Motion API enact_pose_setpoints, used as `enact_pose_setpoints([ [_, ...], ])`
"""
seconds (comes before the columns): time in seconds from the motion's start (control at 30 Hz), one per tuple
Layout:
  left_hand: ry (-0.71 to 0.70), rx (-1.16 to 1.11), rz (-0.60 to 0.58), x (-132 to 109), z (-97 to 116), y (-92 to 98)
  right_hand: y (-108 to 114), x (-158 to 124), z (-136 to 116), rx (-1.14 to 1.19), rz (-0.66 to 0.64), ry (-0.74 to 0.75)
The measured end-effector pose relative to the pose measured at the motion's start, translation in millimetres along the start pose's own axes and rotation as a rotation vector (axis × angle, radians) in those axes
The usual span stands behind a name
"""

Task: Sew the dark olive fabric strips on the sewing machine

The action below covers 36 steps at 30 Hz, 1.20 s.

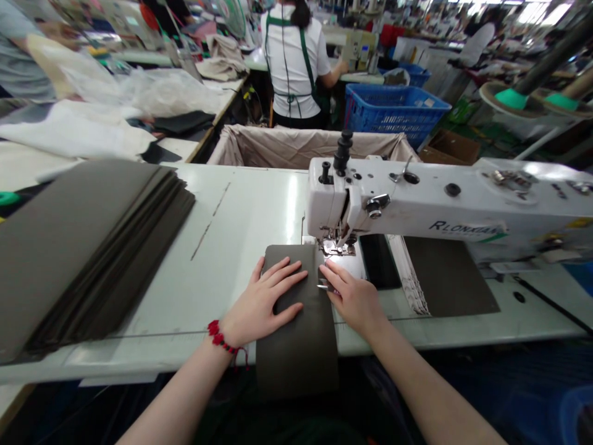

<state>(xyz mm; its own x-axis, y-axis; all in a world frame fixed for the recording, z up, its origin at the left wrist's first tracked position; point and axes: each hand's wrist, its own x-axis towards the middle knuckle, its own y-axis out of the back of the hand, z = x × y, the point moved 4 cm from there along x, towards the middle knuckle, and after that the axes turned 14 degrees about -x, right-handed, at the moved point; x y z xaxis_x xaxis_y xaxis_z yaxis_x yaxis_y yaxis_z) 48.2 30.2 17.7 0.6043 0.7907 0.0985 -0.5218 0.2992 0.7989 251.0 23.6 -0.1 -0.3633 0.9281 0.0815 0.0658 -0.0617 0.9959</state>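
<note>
Together, your left hand (259,303) and your right hand (352,296) bear down on one long olive panel (296,364), which lies across the front edge of a white sewing table (241,247). Its near end hangs over that edge, and its far end sits just beside the presser foot (337,247) of one white industrial sewing machine (417,204). Your left hand lies spread and flat on the panel, with one red beaded bracelet (222,337) at the wrist. Your right hand rests with its fingers close together along the panel's right edge, just beside a small metal piece (323,284); neither hand pinches anything. To your left, one thick stack of dark olive panels (88,247) fans across the table, too tightly layered to count. To the right, one more dark panel (445,278) lies under the machine's arm. Farther off stand one fabric-lined bin (301,148), one co-worker (294,68) in a white shirt and green apron, two blue plastic crates (393,114) and one cardboard box (449,145).
</note>
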Motion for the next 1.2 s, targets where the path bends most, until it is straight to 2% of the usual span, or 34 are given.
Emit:
enact_pose_setpoints([
  [1.2, 0.029, 0.018, -0.007, -0.9, -2.7, -0.5, -2.4, 0.7, 0.9, 0.0, -0.009, 0.0],
])
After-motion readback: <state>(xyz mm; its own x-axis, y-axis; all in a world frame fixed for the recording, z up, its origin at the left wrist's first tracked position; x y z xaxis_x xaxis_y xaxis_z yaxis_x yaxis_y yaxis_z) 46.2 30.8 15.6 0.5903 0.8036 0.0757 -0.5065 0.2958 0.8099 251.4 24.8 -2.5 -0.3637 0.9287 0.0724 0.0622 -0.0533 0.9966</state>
